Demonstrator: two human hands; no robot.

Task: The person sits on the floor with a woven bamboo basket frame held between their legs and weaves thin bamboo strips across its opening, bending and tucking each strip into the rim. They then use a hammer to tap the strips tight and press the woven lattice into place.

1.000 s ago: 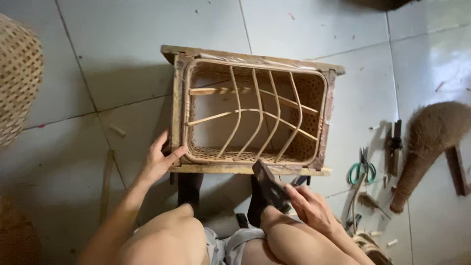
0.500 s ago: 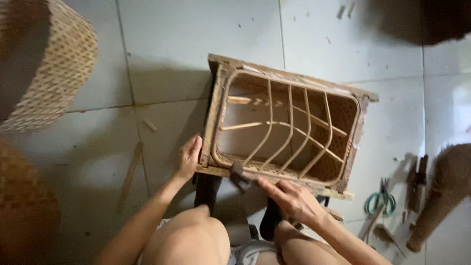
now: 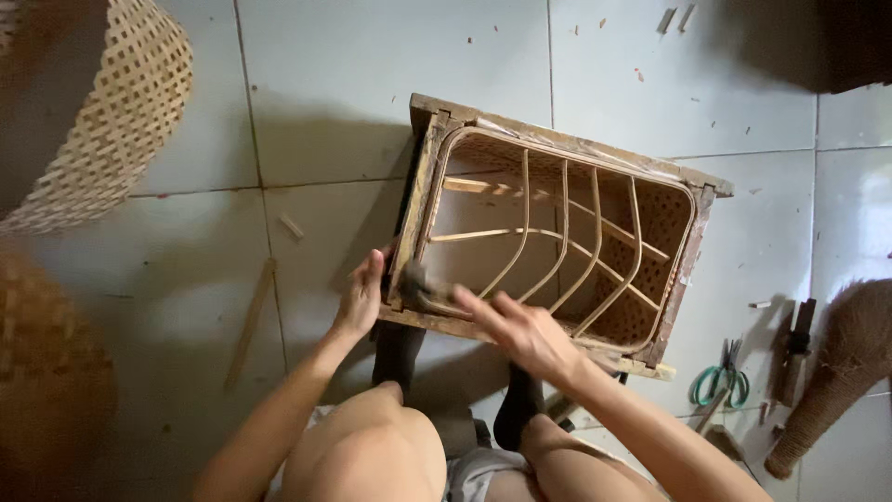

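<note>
A rectangular rattan basket (image 3: 692,237) in a wooden frame lies on its side on the tiled floor in front of my knees, with curved cane ribs across its opening. My left hand (image 3: 360,296) presses against the frame's near left corner. My right hand (image 3: 516,327) holds a dark hammer-like tool (image 3: 423,286) whose blurred head is at the basket's near left rim. Both my forearms and knees fill the bottom of the view.
Woven bamboo baskets (image 3: 111,121) stand at the left, a darker one (image 3: 42,390) below. A thin wooden stick (image 3: 251,321) lies on the tiles. Green-handled scissors (image 3: 717,379), a dark tool (image 3: 797,336) and a fibre broom (image 3: 841,367) lie at the right.
My right hand has swung the tool left and up to the basket's near left rim. The view has shifted left, showing more of the woven baskets.
</note>
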